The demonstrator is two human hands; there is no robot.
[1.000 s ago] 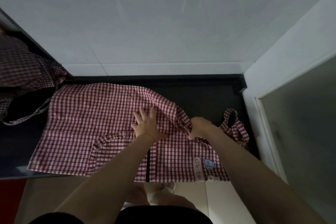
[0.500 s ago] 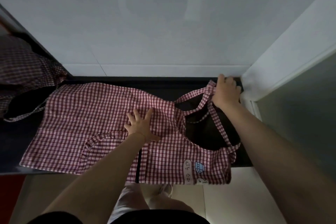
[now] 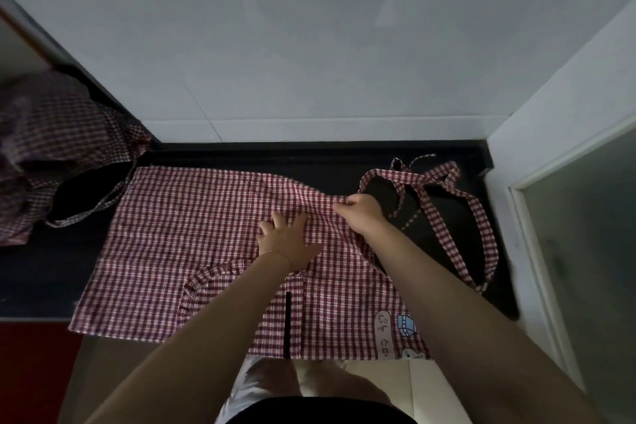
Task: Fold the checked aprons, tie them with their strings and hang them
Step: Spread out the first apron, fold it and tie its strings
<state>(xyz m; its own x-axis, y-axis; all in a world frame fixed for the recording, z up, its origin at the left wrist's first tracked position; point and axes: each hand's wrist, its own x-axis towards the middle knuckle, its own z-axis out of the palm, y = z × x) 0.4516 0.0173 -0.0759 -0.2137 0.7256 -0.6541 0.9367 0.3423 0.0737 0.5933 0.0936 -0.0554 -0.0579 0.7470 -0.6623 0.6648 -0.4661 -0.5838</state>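
Lying flat, red-checked apron (image 3: 192,234), strings (image 3: 447,203) splayed

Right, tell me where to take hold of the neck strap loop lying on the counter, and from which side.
Grip the neck strap loop on its long right-hand band, coming from above on the right. That band lies flat and alone on the dark counter, clear of the knotted crossing at the back and of the right hand, which pinches the apron edge. The left hand presses the cloth flat.
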